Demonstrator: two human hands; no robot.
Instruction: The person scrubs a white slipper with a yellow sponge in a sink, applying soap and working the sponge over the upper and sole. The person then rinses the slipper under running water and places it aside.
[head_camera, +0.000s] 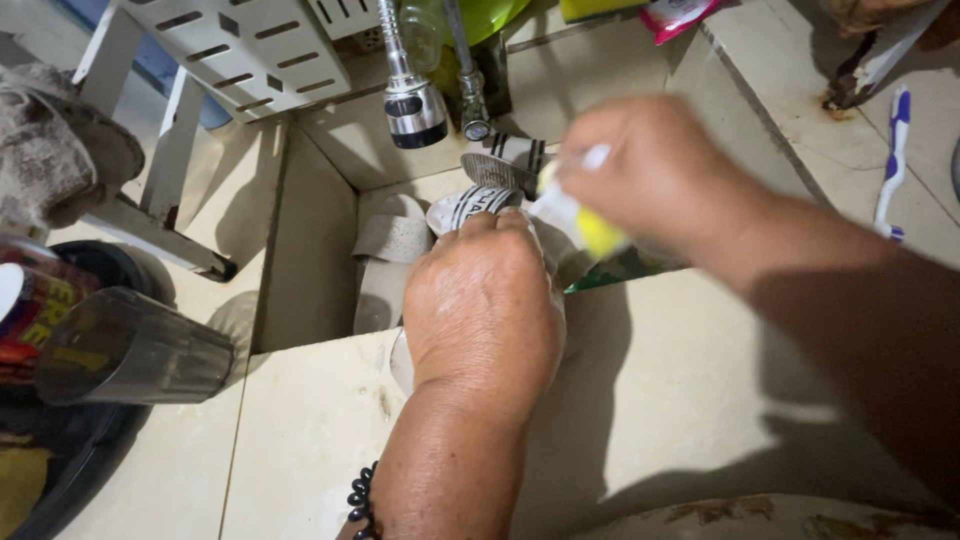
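We find the bench (660, 400) bare along its near edge, giving open passage. The tap (412, 100) overhangs the sink's (305, 240) far side, sandals (392, 262) crowd its floor, and a tumbler (135, 345) blocks the left edge.

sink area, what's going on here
A person is bent over a tiled sink basin. The left hand grips a white sandal at the basin's edge, while the right hand, blurred, holds a yellow-and-white brush against it. More sandals lie in the basin below the tap.

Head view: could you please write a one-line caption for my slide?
Left hand holds a white striped sandal over a tiled sink; right hand grips a yellow-white brush.
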